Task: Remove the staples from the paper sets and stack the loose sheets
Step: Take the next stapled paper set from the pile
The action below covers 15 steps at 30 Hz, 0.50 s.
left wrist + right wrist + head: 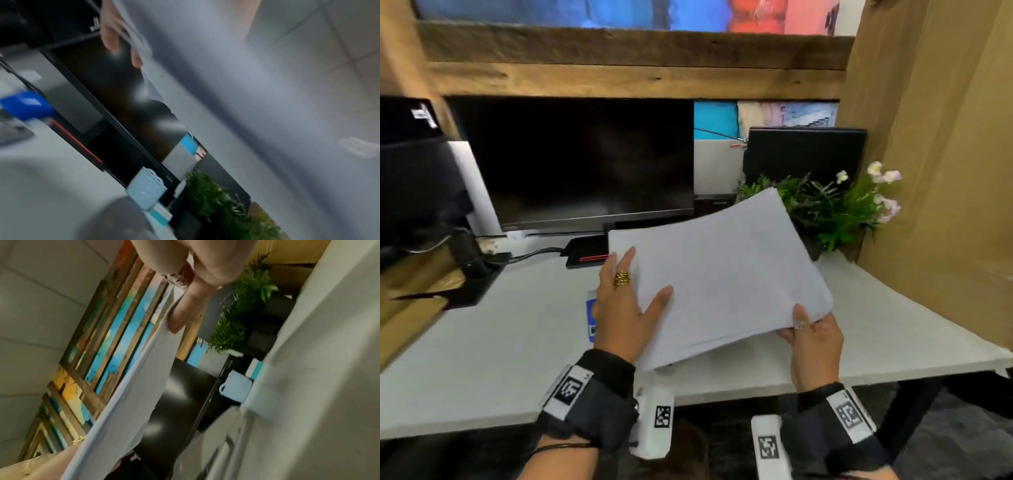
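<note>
A thick stack of white paper point(722, 274) hangs tilted above the white desk point(482, 342), its far corner raised toward the plant. My left hand point(635, 291) grips its left edge, thumb spread on the top sheet. My right hand point(803, 325) pinches the near right corner, thumb on top and fingers underneath. In the left wrist view the paper point(246, 113) fills the right side with fingertips point(111, 37) at its edge. The right wrist view shows the paper point(133, 394) edge-on under a finger point(185, 313). No staple is visible.
A small blue and white item point(591, 315) lies on the desk, half hidden behind my left hand. A dark monitor point(578, 161) stands behind, a potted plant point(825, 205) at back right, a cardboard panel point(945, 137) along the right. A light blue basket point(146, 186) sits near the monitor.
</note>
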Tool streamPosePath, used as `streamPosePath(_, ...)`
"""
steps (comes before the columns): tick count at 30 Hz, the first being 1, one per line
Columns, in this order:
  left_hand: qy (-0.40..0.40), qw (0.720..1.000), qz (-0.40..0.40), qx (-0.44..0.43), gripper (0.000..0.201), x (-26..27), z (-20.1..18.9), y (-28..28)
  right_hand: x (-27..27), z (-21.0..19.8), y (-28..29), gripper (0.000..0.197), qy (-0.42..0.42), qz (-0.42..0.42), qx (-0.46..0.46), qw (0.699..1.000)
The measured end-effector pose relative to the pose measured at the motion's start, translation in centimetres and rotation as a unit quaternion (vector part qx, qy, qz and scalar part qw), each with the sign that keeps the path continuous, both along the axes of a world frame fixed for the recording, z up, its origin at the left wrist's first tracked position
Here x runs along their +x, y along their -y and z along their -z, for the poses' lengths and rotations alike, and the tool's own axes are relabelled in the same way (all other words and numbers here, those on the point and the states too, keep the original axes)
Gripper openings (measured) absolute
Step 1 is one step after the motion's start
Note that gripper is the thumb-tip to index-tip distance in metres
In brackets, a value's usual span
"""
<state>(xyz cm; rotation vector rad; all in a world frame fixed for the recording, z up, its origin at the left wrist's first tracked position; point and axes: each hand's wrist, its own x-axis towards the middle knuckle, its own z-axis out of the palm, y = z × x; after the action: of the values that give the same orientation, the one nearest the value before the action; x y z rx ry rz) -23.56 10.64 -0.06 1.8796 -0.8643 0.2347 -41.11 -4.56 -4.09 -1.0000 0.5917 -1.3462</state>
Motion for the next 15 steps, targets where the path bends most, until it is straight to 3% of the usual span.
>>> streamPosePath(3, 0.015, 0.989, -0.083, 0.125, 0.092, 1.8, 0.1, -3.1, 0.8, 1.5, -2.1, 0.027, -0.035, -0.078, -0.006, 0.996)
streamPosePath(8, 0.032, 0.953, -0.106, 0.284, 0.110, 3.3, 1.7, -6.9, 2.3, 2.9, -4.1, 0.032, -0.100, -0.160, -0.039, 0.981)
streamPosePath(11, 0.048, 0.933, -0.079, 0.348, 0.117, 3.8, 2.7, -8.3, 2.6, 3.0, -4.2, 0.032, -0.145, -0.181, -0.072, 0.970)
streamPosePath(13, 0.027, 0.943, -0.037, 0.329, 0.113, 4.0, 3.3, -8.9, 2.7, 3.2, -4.2, 0.028, -0.166, -0.202, -0.086, 0.961)
streamPosePath(15, -0.048, 0.977, 0.023, 0.206, 0.099, 4.2, 3.5, -9.1, 3.0, 3.4, -4.4, 0.027, -0.205, -0.230, -0.108, 0.945)
